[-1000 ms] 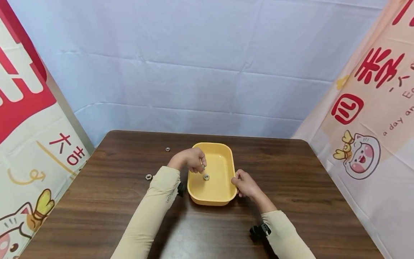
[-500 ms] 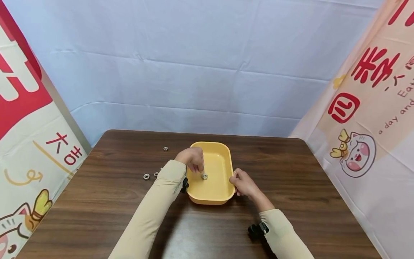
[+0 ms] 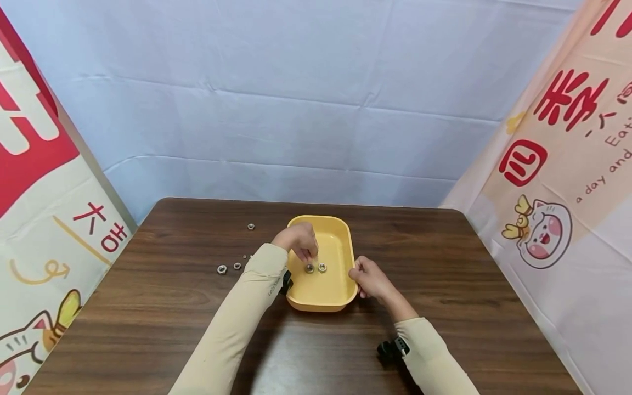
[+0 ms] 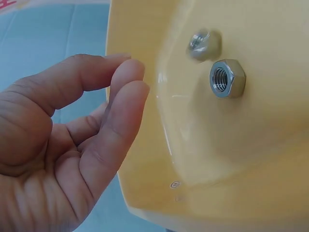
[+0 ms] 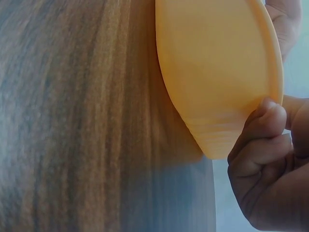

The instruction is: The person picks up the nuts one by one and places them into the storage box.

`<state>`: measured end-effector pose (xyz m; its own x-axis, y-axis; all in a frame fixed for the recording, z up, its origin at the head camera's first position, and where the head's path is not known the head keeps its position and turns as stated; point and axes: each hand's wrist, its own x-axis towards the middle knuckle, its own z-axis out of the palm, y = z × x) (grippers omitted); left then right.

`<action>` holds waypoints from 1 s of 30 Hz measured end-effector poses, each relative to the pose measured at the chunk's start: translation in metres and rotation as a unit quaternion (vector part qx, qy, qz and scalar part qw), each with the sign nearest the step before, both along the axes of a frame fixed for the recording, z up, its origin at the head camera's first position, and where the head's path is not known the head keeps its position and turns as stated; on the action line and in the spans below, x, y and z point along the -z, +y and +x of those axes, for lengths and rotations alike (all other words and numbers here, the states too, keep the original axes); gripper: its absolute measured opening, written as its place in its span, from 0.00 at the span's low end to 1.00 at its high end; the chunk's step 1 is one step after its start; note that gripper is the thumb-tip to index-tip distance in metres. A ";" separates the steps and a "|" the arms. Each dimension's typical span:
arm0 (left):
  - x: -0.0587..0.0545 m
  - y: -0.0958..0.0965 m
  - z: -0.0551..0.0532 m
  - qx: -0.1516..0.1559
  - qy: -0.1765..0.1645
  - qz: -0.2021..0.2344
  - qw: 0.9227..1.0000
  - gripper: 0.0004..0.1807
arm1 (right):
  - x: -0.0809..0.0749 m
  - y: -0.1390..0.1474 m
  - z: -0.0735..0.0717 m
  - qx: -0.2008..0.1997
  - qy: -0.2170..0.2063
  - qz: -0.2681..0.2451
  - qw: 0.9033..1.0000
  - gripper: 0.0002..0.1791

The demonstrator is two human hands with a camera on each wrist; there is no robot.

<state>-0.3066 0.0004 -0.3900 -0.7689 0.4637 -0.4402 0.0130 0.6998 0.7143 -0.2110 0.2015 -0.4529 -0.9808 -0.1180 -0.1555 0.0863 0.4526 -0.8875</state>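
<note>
My left hand (image 3: 299,239) is over the yellow plastic tray (image 3: 337,249). In the left wrist view, its thumb and fingers bend toward each other with nothing held between them. Two metal hex nuts are in the tray just beyond the fingertips. One nut (image 4: 229,79) shows its threaded hole sharply; the other nut (image 4: 204,44) is blurred. My right hand (image 3: 373,278) grips the tray's right rim, its curled fingers (image 5: 263,121) against the outer wall in the right wrist view.
On the dark wooden table (image 3: 444,274), left of the tray, lie a large nut (image 3: 222,269), a smaller nut (image 3: 237,266) and a tiny one (image 3: 244,257). Another nut (image 3: 250,226) lies farther back. A pale cloth (image 3: 296,109) hangs behind the table.
My left hand has let go of a nut, and two now lie in the tray instead of one. The left forearm has shifted slightly right, uncovering small nuts. My right hand keeps its grip.
</note>
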 end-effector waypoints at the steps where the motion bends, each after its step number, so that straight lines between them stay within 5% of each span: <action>1: 0.000 0.000 0.000 -0.003 0.001 0.002 1.000 0.04 | 0.000 0.000 0.000 0.001 0.000 0.001 1.000 0.05; 6: 0.000 0.001 0.003 -0.011 0.015 -0.008 1.000 0.07 | -0.001 0.001 0.000 0.004 0.001 0.001 1.000 0.05; 10: -0.002 0.003 0.008 0.022 0.070 -0.059 0.996 0.12 | -0.001 0.001 0.001 0.004 -0.001 -0.002 1.000 0.05; 14: -0.005 0.008 0.016 0.113 0.162 -0.145 0.970 0.05 | 0.000 0.001 0.001 0.002 -0.003 -0.007 1.000 0.05; 17: -0.007 0.012 0.020 0.154 0.219 -0.193 0.944 0.14 | 0.000 0.001 0.001 0.005 -0.002 -0.008 1.000 0.05; 20: -0.006 0.014 0.023 0.150 0.236 -0.205 0.938 0.21 | 0.001 0.002 0.001 0.008 -0.001 -0.007 1.000 0.05; 30: -0.009 0.006 0.036 0.121 0.255 -0.221 0.934 0.22 | 0.003 0.001 0.003 0.004 0.003 -0.014 1.000 0.05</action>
<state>-0.2707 0.0061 -0.3807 -0.8270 0.5105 -0.2353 0.4681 0.8572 0.2146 -0.2084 0.2027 -0.4557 -0.9827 -0.1143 -0.1460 0.0840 0.4276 -0.9000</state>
